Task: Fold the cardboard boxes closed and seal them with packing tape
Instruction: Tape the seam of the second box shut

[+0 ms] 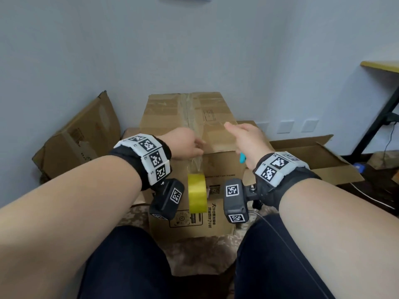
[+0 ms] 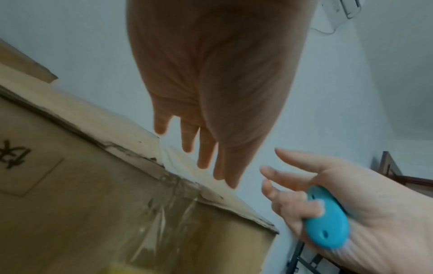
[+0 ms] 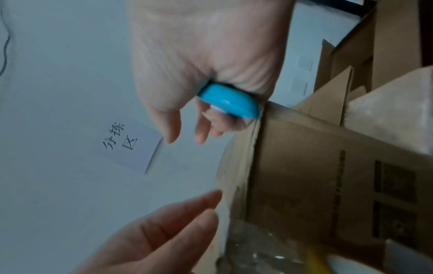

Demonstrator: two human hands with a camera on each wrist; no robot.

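Note:
A closed cardboard box [image 1: 183, 117] stands in front of me, with clear tape [image 1: 195, 165] along its top seam and down over the front edge. A yellow tape roll [image 1: 197, 193] hangs from that strip against the box front. My left hand [image 1: 198, 145] is at the front edge over the tape, its fingers [image 2: 206, 157] straight. To its right, my right hand [image 1: 241, 137] hovers over the box top. Its lower fingers curl round a blue cutter [image 1: 243, 158] and its forefinger points forward. The cutter [image 2: 328, 216] also shows in both wrist views.
A worn cardboard box [image 1: 79, 137] leans against the wall on the left. An open box [image 1: 313, 156] with spread flaps lies on the right. A desk [image 1: 382, 67] with a black leg stands at far right. My knees are close below the box, on a patterned cloth [image 1: 194, 255].

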